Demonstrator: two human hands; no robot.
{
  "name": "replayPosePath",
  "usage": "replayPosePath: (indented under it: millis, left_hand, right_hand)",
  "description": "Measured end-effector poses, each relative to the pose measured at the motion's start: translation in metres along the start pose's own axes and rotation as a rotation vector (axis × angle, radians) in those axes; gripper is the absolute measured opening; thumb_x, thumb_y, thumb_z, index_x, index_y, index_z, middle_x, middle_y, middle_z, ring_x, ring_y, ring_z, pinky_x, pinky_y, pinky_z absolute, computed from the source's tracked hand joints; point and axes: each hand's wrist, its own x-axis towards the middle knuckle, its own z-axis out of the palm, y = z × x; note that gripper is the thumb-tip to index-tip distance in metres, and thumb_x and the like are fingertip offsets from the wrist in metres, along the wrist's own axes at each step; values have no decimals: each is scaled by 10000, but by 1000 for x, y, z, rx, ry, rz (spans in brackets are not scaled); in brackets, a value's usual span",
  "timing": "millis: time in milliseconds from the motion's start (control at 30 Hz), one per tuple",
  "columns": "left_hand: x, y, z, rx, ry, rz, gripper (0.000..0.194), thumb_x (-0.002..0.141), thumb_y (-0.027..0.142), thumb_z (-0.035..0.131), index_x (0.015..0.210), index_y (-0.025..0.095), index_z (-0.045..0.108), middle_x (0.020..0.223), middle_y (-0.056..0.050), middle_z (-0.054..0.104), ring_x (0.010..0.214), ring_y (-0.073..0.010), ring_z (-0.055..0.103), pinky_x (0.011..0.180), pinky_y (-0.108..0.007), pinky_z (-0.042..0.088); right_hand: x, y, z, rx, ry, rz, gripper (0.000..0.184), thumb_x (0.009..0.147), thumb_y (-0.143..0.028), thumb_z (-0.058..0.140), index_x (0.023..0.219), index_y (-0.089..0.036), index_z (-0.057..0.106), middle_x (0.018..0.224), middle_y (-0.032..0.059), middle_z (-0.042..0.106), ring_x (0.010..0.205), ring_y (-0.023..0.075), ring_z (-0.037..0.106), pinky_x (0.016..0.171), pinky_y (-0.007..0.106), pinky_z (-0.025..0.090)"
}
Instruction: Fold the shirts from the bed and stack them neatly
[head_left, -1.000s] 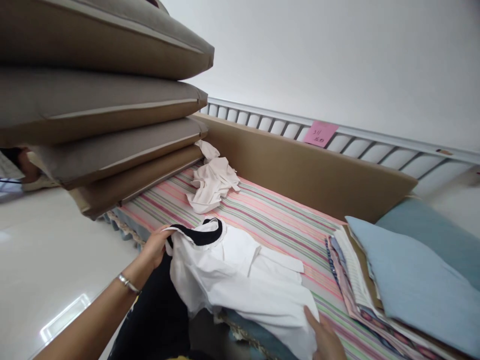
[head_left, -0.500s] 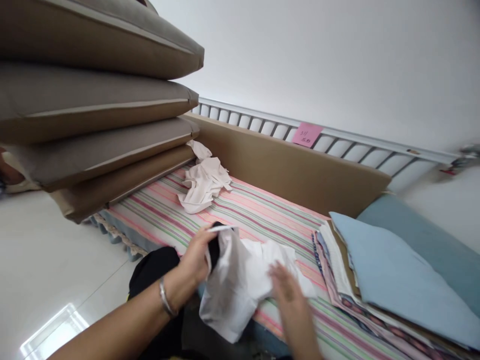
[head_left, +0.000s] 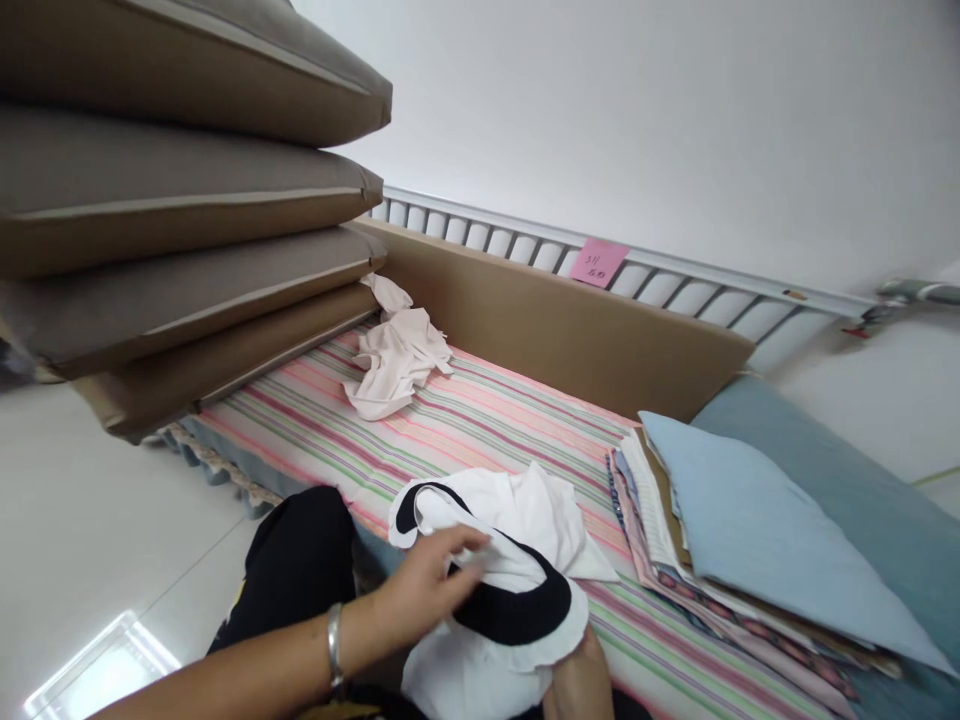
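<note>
A white garment with a black collar is bunched at the near edge of a striped bed sheet. My left hand, with a silver bracelet on the wrist, pinches the white fabric beside the black collar. My right hand is under the garment at the bottom edge. Only its back shows and its fingers are hidden by the cloth.
A crumpled cream cloth lies farther back on the bed. Several brown cushions are stacked at the left. Folded fabrics and a light blue pillow sit at the right. A cardboard panel stands along the railing with a pink note.
The garment has been gathered and turned, so the black collar now faces up in front. My left hand moved right onto it. My right hand dropped below the cloth.
</note>
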Motion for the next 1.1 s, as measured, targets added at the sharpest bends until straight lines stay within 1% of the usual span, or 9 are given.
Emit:
replayPosePath:
  millis: [100,200,300,400,533,700,900,1000,1100]
  left_hand:
    - [22,-32,-27,266,158,-21,303,801,189,496,1088,188,593,1102,-65,626,1012,-194,559,924,-319,418]
    - [50,-55,-47,578,88,-37,359,760,142,508,1108,174,590,1118,-72,626,1053,-205,543,953,-315,393]
    - [76,-66,-54,840,-69,-91,382,754,148,515,1127,180,589,1108,-71,636,1063,-208,545,938,-302,398]
    - [94,-74,-51,936,-184,-149,259,715,172,569,957,186,661,977,-84,679,954,-234,603,834,-307,448]
    - [107,-68,-57,989,-140,-190,189,701,118,532,827,166,664,862,-112,687,848,-249,630,749,-318,457]
    - [133,-8,-100,993,113,-104,314,800,181,423,1067,166,586,975,-117,657,935,-241,597,797,-325,437]
    - [155,99,-143,592,528,428,294,728,131,430,949,131,624,969,-73,648,928,-194,573,860,-299,427]
    - [152,141,-152,347,579,553,339,718,125,425,1009,117,599,950,-51,653,888,-169,578,819,-276,445]
    - [143,173,-155,212,575,631,362,734,139,415,1057,127,577,910,-24,642,855,-155,571,777,-261,453]
  right_hand:
    - [-1,1,-9,204,25,155,640,662,-499,640,1217,-199,531,1032,70,693,930,245,645,773,324,524]
    - [-1,4,-14,205,33,207,685,584,-414,692,1209,-174,546,1068,80,681,988,257,620,832,323,501]
    - [-2,1,-21,37,-19,110,566,617,-422,639,1116,-157,626,1067,92,680,1027,279,599,879,339,476]
    - [-6,-12,-34,-117,-87,-7,486,663,-482,579,1021,-172,685,1066,79,681,1051,289,588,915,355,456]
    - [-2,-41,-56,-276,-148,-167,410,689,-484,550,932,-202,721,983,59,708,966,266,631,849,313,495]
    - [34,-100,-81,-465,-14,-386,346,685,-474,514,803,-235,736,866,51,726,873,270,655,795,348,519]
    - [65,-213,-93,-575,188,-725,316,748,-382,484,924,-245,708,940,12,715,922,224,640,827,322,480]
    - [62,-260,-96,-604,259,-872,292,790,-300,479,979,-243,694,964,11,709,930,182,629,816,266,456]
    - [55,-290,-100,-584,332,-936,281,798,-251,493,998,-238,689,961,7,708,913,154,622,799,235,440]
